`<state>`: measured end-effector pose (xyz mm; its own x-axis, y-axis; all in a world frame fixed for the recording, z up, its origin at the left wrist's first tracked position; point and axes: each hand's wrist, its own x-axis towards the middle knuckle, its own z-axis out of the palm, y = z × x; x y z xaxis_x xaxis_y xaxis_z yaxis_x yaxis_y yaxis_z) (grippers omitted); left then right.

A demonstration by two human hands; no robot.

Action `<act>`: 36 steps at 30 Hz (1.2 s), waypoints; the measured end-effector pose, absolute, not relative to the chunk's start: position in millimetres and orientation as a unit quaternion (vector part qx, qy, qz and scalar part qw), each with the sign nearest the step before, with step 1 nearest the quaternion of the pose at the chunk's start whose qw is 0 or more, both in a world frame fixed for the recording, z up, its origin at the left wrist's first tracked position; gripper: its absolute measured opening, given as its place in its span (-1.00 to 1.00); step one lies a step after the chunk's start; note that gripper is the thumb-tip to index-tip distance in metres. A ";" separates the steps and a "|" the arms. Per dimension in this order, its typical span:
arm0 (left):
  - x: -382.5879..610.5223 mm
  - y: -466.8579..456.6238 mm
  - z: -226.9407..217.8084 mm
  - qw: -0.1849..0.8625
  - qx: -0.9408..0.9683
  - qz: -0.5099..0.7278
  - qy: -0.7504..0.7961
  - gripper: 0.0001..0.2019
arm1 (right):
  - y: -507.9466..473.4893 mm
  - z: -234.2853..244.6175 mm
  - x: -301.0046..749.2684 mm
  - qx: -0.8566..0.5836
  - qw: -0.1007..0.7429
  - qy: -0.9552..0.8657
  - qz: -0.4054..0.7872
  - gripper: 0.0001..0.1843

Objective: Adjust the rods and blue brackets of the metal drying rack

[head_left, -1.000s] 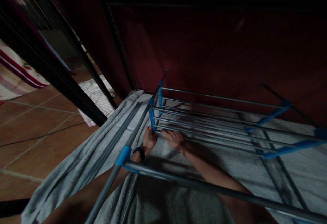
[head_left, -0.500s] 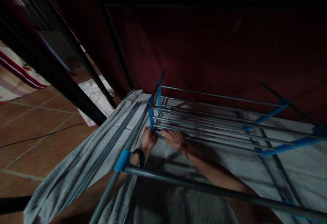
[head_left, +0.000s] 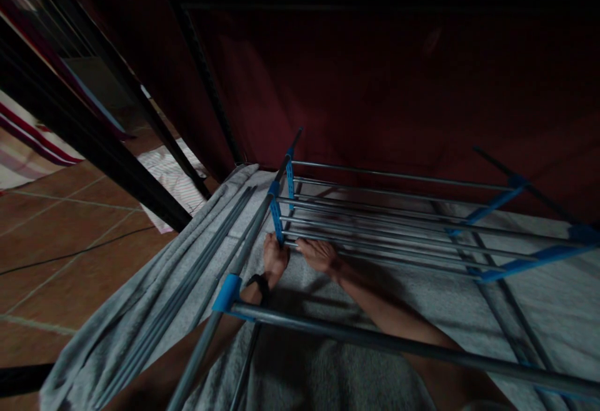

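Bent to the work in dim light, a person reaches both bare arms under the thick near tube (head_left: pixel 356 333) of a metal-tube rack (head_left: pixel 398 175) standing on a grey blanket (head_left: pixel 94 361), before a dark red backdrop (head_left: pixel 375 86). The left hand (head_left: pixel 275 255), a black band (head_left: pixel 259 287) at its wrist, is closed around the lower end of an upright blue bracket (head_left: pixel 276 214), its forearm slanting in past a blue corner joint (head_left: pixel 227 292). Just beside it, the right hand (head_left: pixel 317 255) lies back upward, fingers stretched leftward onto a thin tube (head_left: pixel 290 244) where it meets the bracket; whether they curl beneath cannot be told. Loose tubes (head_left: pixel 180 295) lie side by side on the blanket, left of the rack.
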<state>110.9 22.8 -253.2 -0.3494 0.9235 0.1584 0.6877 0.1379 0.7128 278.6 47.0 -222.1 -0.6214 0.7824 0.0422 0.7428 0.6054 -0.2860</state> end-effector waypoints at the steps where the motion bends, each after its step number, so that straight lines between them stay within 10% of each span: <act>1: 110.8 23.1 -253.9 0.162 0.548 0.365 0.735 -0.77 | 47.3 -222.3 278.5 -0.425 0.080 -0.894 0.117 -0.71; 36: 111.0 26.2 -259.2 0.161 0.549 0.387 0.723 -0.81 | 57.0 -230.3 272.8 -0.409 0.036 -0.904 0.123 -0.74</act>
